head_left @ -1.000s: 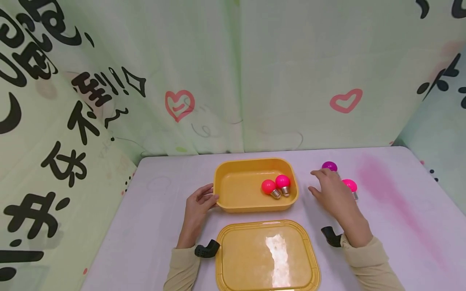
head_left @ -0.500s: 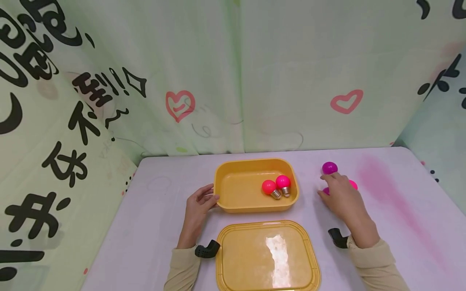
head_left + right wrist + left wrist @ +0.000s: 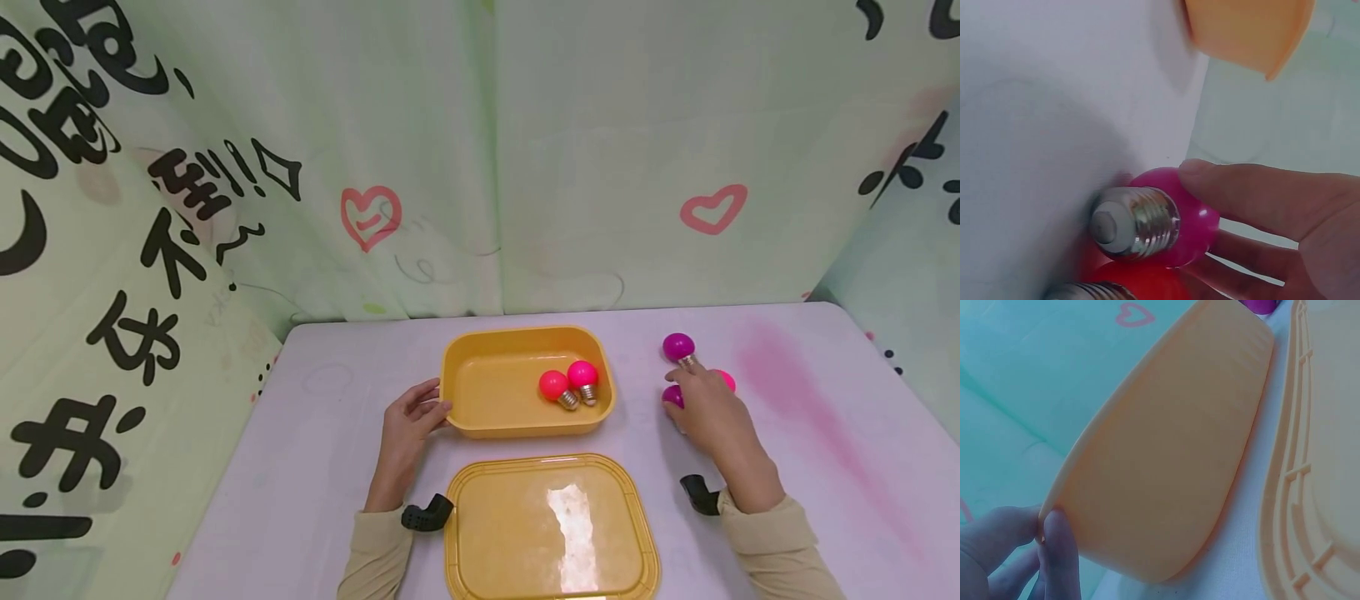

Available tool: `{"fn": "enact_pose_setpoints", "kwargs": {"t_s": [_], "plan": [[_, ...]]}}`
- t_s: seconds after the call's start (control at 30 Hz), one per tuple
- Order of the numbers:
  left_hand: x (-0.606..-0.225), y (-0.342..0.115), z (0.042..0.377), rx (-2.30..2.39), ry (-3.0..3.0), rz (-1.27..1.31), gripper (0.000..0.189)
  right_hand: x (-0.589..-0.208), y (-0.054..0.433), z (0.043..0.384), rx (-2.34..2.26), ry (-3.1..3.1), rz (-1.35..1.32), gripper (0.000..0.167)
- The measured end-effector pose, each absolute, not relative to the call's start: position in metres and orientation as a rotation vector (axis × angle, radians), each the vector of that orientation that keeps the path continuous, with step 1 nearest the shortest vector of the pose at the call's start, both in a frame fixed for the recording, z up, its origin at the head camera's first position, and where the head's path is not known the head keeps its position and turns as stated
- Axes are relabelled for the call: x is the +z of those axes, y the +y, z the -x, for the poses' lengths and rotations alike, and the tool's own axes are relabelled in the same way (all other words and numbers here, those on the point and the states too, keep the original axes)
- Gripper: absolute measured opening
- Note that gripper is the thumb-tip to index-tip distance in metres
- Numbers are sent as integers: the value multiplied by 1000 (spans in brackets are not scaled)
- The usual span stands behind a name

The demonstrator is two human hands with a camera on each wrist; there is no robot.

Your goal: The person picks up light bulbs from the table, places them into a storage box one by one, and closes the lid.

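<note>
My left hand point(image 3: 408, 429) pinches the left rim of a yellow plastic box point(image 3: 480, 432); the left wrist view shows thumb and finger on that rim point(image 3: 1063, 481). A red light bulb point(image 3: 553, 384) and a pink light bulb point(image 3: 582, 373) lie inside the box. To the right of it, my right hand point(image 3: 708, 412) holds a purple light bulb point(image 3: 1194, 228) between thumb and fingers, low over the table. Its metal screw base faces the right wrist camera. A red bulb point(image 3: 1147, 278) lies right beside it, partly cut off by the frame.
A second purple bulb point(image 3: 678, 346) lies just beyond my right fingers, and a pink bulb point(image 3: 726, 379) shows partly behind that hand. In front of the box lies a yellow lid point(image 3: 517, 533). A printed curtain point(image 3: 570, 167) hangs along the table's back edge.
My right hand has moved a little right and towards me, off the far purple bulb and onto the nearer one, closing its fingers round it. My left hand and the box stay put.
</note>
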State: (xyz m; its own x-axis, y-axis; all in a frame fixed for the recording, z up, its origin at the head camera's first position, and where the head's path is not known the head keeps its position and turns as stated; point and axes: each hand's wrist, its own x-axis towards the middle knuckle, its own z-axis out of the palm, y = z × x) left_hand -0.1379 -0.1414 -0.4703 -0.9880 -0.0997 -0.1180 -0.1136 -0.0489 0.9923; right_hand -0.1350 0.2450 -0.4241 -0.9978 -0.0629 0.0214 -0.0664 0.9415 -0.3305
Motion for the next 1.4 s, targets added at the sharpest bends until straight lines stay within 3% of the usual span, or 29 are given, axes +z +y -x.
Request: {"fn": "enact_pose_setpoints", "kwargs": {"t_s": [0.5, 1.4], "plan": [[-471, -141, 139, 2244, 2181, 275, 46, -427, 243, 137, 549, -3021, -127, 42], [-471, -141, 139, 2257, 2154, 264, 46, -388, 196, 135, 666, -2936, -258, 46]]}}
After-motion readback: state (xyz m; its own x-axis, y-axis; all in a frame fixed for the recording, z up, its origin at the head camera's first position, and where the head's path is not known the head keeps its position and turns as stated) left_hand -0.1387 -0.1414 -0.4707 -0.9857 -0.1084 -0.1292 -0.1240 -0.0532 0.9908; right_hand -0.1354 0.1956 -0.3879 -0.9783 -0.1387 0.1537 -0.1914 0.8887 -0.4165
